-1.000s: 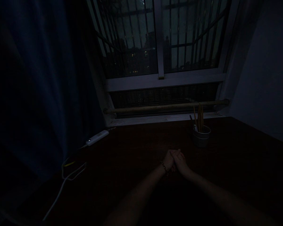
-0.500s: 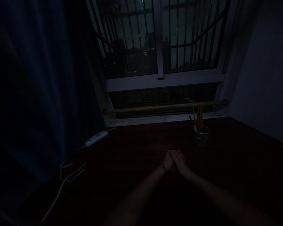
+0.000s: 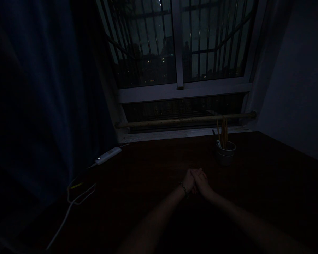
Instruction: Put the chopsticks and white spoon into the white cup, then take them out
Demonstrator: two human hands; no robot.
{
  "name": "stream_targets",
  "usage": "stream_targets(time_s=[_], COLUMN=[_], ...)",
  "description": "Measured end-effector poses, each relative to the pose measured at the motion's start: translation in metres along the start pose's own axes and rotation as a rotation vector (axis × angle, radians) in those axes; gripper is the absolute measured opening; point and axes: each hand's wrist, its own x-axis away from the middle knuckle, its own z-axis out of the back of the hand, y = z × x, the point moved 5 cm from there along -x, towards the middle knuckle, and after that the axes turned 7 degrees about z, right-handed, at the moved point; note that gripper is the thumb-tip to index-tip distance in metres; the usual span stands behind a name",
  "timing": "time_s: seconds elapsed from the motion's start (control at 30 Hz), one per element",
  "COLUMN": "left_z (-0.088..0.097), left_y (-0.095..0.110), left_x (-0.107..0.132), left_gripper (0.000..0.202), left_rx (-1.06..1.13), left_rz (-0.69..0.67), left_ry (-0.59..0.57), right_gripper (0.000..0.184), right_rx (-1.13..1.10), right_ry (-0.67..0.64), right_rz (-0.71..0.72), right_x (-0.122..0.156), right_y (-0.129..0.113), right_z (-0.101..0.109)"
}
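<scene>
Over the dark wooden tabletop (image 3: 148,165), my left hand (image 3: 188,180) and my right hand (image 3: 201,181) are clasped together, fingers closed against each other. No object shows in either hand, though the dim light hides detail between the palms. A dark beaded bracelet (image 3: 184,189) circles my left wrist. Beyond my right hand, slightly to its right, stands a grey cup (image 3: 225,153) with several thin wooden sticks (image 3: 224,133) upright in it; neither hand touches it.
A white power strip (image 3: 108,156) lies at the left, with a white cable (image 3: 65,218) looping toward the front and a small yellow strip (image 3: 76,186) beside it. A blue curtain (image 3: 50,106) hangs at the left. Behind the table is a barred window (image 3: 184,91); a wall (image 3: 296,88) bounds the right.
</scene>
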Motion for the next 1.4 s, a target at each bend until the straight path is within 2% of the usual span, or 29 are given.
stream_targets(time_s=[0.17, 0.4, 0.6, 0.8, 1.13, 1.4], left_z=[-0.001, -0.002, -0.001, 0.0, -0.001, 0.0], left_y=[0.002, 0.006, 0.004, 0.001, 0.003, 0.004], left_x=[0.001, 0.005, 0.002, 0.001, 0.003, 0.003], left_gripper=[0.063, 0.066, 0.063, 0.063, 0.064, 0.067], left_rx=[-0.008, -0.017, -0.011, -0.006, -0.015, -0.024], left_rz=[-0.013, -0.002, 0.005, -0.018, 0.007, 0.007], left_ry=[-0.013, -0.011, 0.003, -0.004, -0.003, 0.009], right_gripper=[0.06, 0.061, 0.059, 0.058, 0.058, 0.057], right_rx=[0.009, -0.003, -0.015, 0.021, -0.007, 0.01], right_ry=[0.0, -0.005, -0.034, 0.017, -0.002, 0.001], right_rz=[-0.003, -0.026, 0.006, 0.008, 0.034, 0.009], right_x=[0.002, 0.0, 0.0, 0.001, -0.002, 0.0], right_y=[-0.005, 0.005, 0.001, -0.003, 0.004, -0.002], right_z=[0.0, 0.002, 0.0, 0.002, 0.001, 0.001])
